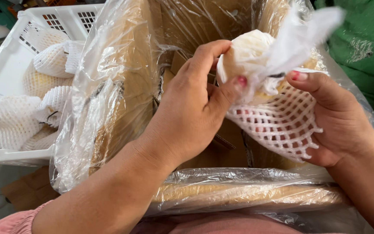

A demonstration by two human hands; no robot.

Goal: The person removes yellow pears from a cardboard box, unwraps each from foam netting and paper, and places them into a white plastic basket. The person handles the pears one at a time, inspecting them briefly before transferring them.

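Above the plastic-lined brown cardboard box [126,86], a pale round fruit in white foam mesh sleeve [278,117] sat cupped in the right hand [334,125]; left hand [191,112] pinched its top w/ thumb & fingers, long axis tilted up-left.

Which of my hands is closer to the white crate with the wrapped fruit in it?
Left. Your left hand is over the lined cardboard box, on the side beside the white crate. Your right hand holds the netted fruit on the far side.
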